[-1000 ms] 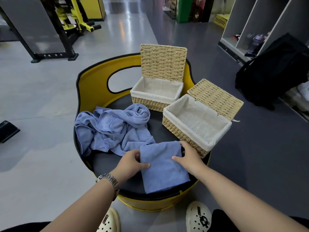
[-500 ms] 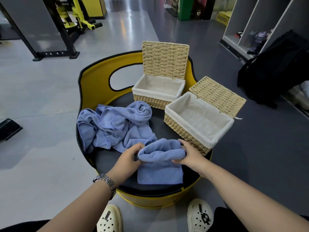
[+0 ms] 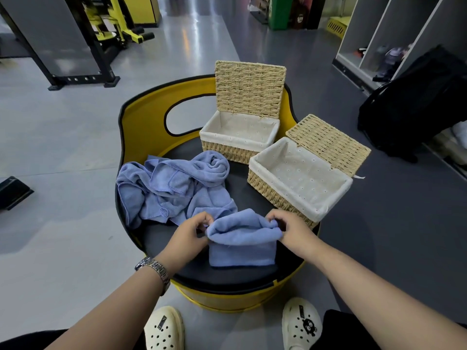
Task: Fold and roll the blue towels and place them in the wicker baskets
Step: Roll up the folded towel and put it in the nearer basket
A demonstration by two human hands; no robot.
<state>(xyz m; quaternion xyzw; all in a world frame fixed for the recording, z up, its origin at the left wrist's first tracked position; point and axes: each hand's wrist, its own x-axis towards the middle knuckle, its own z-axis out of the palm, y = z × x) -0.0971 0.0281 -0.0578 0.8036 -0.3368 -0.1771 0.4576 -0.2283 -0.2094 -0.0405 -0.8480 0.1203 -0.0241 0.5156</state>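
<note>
A half-rolled blue towel (image 3: 242,238) lies before two open, lined wicker baskets (image 3: 298,183), beside a crumpled towel pile (image 3: 174,188).

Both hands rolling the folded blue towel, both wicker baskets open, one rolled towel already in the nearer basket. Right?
Not quite. The head view shows the nearer wicker basket holding only its white liner, like the farther wicker basket; no towel is in either. The rest stands: left hand and right hand each keep a grip on an end of the folded blue towel, and both lids are open.
</note>
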